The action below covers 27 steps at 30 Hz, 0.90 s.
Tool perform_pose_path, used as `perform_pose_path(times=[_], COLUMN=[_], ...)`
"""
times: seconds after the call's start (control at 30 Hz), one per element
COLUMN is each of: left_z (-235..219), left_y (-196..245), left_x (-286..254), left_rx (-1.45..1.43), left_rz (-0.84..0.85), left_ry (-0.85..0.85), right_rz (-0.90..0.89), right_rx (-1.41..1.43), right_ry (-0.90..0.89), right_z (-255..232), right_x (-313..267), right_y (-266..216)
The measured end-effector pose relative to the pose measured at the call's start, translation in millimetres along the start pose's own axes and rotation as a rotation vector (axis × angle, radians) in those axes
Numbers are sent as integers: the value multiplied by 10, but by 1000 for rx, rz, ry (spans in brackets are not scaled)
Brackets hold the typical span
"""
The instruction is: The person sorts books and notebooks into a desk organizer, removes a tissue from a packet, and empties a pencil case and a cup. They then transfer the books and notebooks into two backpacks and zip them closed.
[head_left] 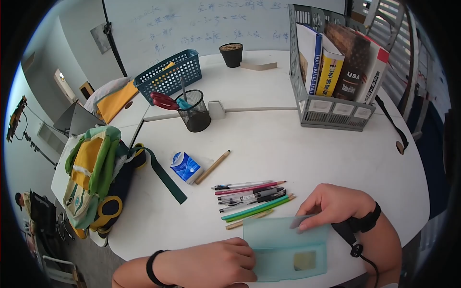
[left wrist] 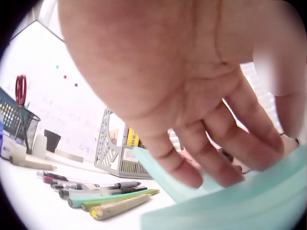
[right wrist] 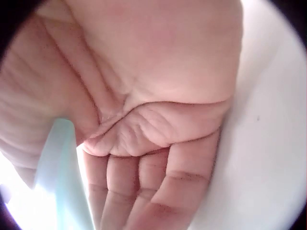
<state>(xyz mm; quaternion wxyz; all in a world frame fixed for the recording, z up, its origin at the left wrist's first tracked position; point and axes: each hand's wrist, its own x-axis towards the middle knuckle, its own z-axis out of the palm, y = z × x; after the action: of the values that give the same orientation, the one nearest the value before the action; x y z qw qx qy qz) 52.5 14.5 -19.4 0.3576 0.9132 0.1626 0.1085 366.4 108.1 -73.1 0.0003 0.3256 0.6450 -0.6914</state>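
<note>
A translucent teal case point(head_left: 285, 266) lies with its lid point(head_left: 283, 230) raised at the table's front edge; a small yellowish patch point(head_left: 305, 260) shows on it. My right hand point(head_left: 338, 209) pinches the lid's upper right edge between thumb and fingers. At the case's left side rests my left hand point(head_left: 216, 264), its fingers bent loosely over the edge; in the left wrist view that hand point(left wrist: 192, 105) has its fingertips against the teal plastic point(left wrist: 230, 206). Just beyond the case lie several pens and pencils point(head_left: 254, 197) side by side. The right wrist view shows the palm point(right wrist: 144, 96) beside a teal edge point(right wrist: 62, 167).
A white and blue packet point(head_left: 186, 167) and a thick pencil point(head_left: 212, 167) lie mid-table. The backpack point(head_left: 93, 177) stands left, its strap reaching inward. Behind are a mesh pen cup point(head_left: 194, 113), a teal basket point(head_left: 168, 74), a small pot point(head_left: 231, 55) and a grey book rack point(head_left: 333, 115).
</note>
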Motion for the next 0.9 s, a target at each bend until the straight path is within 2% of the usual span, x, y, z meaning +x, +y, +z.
perform_pose_path(times=[0.03, 0.1, 0.17, 0.2, 0.27, 0.37, 0.43, 0.53, 0.6, 0.63, 0.73, 0.8, 0.87, 0.9], left_z=[-32, -160, -306, -325, -286, -147, -65, -61, -80, -94, -102, -136, -202, -241], left_y=[-44, -154, -147, -177, -325, -524, -640, -681, -685, -686, -694, -686, -629, -597], left_x=[-18, -195, -229, -191, -65, 15, 48, 57, 10, -16, -91, -108, -133, -185], left_rx=[-114, -239, -123, -124, 123, 205, 248, 247, 209, 284, 352, 342, 164, 168], left_rz=[26, -58, -447, -450, -689, -628, -648, -688, -716, -679, -636, -632, -701, -702], left_ry=[44, 281, 454, 463, 438, 501, 496, 472, 464, 463, 487, 502, 713, 710], right_rz=[-70, -108, -149, -110, -64, -148, -250, -306, -282, -258, -341, -315, -298, -300], right_rx=[-39, -43, -63, -46, -32, -120, -4, -51, -58, -67, -33, -4, 33, 35], right_ry=[-40, -83, -135, -182, -231, -199, -50, 54, 94, 132, 155, 194, 227, 229], right_z=[0, 51, 40, 24, 13, 16, 14, -24, -38, -42, -37, 8, 16, 2], right_x=[2, -13, -15, -24, -32, 14, 20, -5, 15, 43, 110, 95, 108, 109], right_y=[20, -11, -55, -61, -59, 43, 149, 75, 98, 110, 158, 129, 134, 164])
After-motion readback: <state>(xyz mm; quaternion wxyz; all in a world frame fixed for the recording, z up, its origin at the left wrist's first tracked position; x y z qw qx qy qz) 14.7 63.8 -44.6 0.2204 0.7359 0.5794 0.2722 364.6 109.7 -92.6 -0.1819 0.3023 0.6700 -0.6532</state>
